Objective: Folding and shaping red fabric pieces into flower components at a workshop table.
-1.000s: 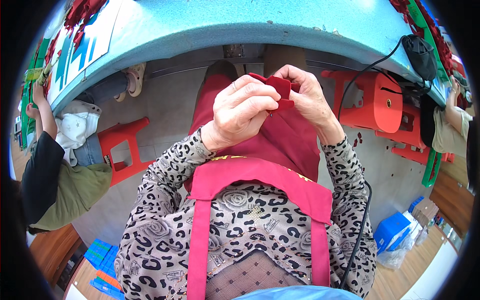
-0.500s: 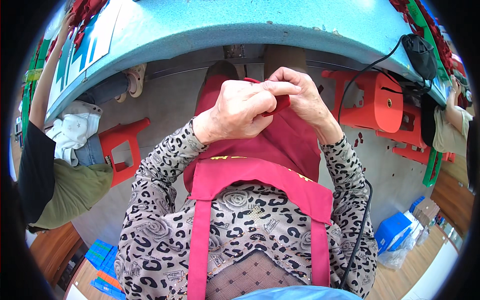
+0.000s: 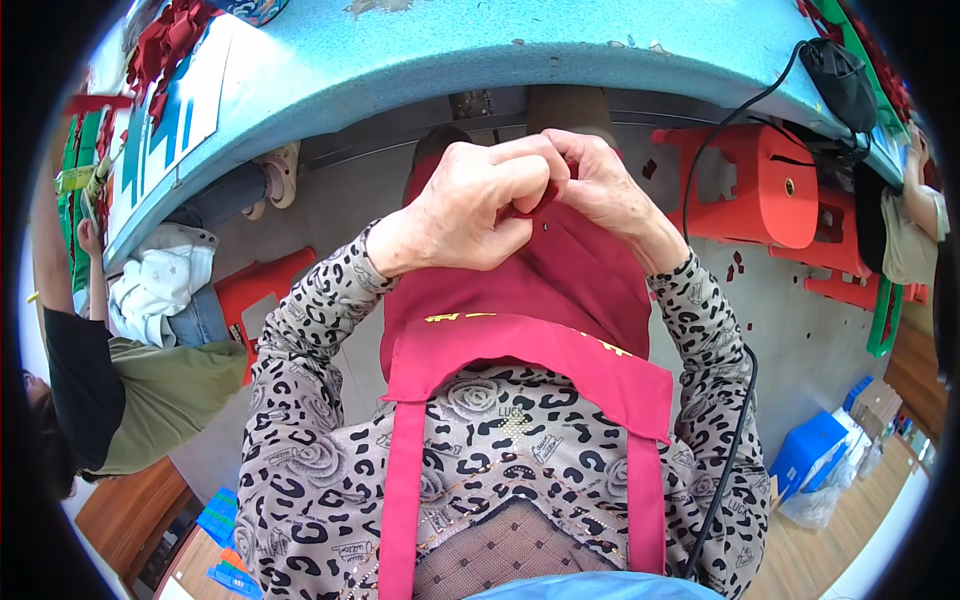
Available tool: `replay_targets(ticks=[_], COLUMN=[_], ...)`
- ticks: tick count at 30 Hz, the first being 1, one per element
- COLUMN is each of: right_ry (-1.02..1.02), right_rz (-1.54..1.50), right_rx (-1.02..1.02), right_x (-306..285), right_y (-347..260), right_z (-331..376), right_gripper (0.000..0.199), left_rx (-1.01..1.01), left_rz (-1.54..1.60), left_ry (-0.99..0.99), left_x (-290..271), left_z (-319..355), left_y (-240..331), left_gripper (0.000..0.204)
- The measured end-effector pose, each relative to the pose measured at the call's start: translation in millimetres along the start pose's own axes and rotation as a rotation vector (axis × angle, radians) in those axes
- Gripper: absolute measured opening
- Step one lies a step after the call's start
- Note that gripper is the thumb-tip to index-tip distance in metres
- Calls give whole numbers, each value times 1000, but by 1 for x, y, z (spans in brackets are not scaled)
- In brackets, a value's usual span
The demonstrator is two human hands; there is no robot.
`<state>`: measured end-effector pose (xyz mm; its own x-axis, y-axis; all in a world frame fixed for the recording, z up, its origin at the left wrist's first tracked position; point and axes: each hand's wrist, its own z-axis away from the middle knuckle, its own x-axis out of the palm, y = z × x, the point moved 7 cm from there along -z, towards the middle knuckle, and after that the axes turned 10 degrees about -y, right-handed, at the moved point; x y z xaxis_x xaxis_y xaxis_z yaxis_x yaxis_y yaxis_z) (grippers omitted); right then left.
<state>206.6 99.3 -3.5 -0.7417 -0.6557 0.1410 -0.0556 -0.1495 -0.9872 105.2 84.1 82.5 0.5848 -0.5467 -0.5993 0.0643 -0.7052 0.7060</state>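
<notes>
Both my hands meet above my lap, just below the edge of a blue-topped table. My left hand is curled with its fingers pinched on a small red piece of material. My right hand presses against it from the right, fingertips on the same red piece. Most of that piece is hidden between the fingers. Under my hands lies my dark red apron, worn over a leopard-print top.
An orange plastic stool stands to my right, with a black cable running up to the table. Another person in an olive top sits at my left on a red stool. Blue boxes lie at lower right.
My hands have closed tighter together and shifted slightly up toward the table edge; less of the red piece shows. The person at left has raised an arm.
</notes>
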Motion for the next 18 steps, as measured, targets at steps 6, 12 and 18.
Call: replay_targets(ticks=[6, 12, 18], right_ry=[34, 16, 32], right_rz=[6, -10, 1], right_rx=[-54, -29, -21], right_x=[-26, -37, -28], right_y=[12, 11, 7], right_z=[17, 31, 28], right_gripper=[7, 10, 11], left_rx=[-93, -133, -136], left_rz=[120, 125, 112], left_ry=[-56, -26, -8], left_x=[19, 29, 21], left_z=[-19, -24, -15], left_y=[-14, -23, -19], left_gripper=[26, 28, 29])
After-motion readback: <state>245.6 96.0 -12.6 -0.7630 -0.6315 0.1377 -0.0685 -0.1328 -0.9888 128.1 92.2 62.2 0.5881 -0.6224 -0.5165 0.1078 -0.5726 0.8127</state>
